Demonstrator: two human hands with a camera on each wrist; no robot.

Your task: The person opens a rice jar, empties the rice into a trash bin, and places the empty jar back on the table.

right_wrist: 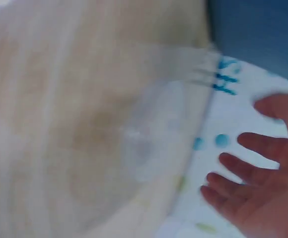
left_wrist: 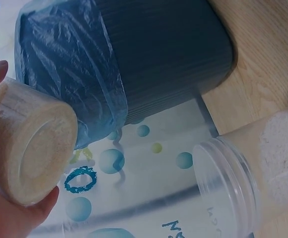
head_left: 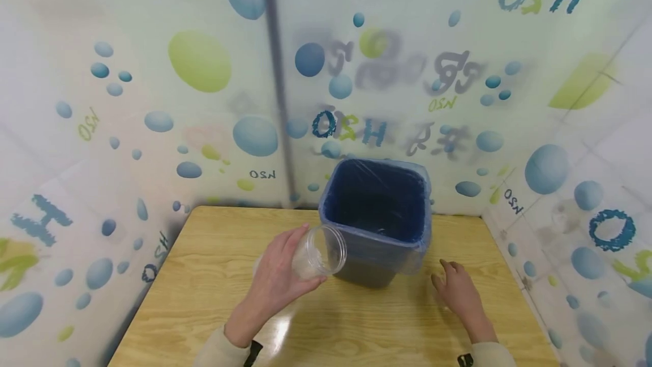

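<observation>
Fingers of the left hand (head_left: 277, 271) curl around a tilted clear jar (head_left: 304, 260), the bin (head_left: 369, 256) just ahead-right of them. From here I judge tilting done, pale content (left_wrist: 47, 148) left inside; the right hand's (head_left: 458, 293) fingers are spread, holding nothing.

Above left grip (head_left: 277, 271) and right grip (head_left: 460, 296), the head view faces forward and down; closer wrist views share its boxy blue plastic-lined bin (head_left: 379, 251).

I count two jars (left_wrist: 35, 144) (left_wrist: 260, 171): one in my left hand (head_left: 277, 273), one near it; one bin (head_left: 369, 265) ahead; one blurry clear thing (right_wrist: 156, 131) near my right hand (head_left: 460, 293).
</observation>
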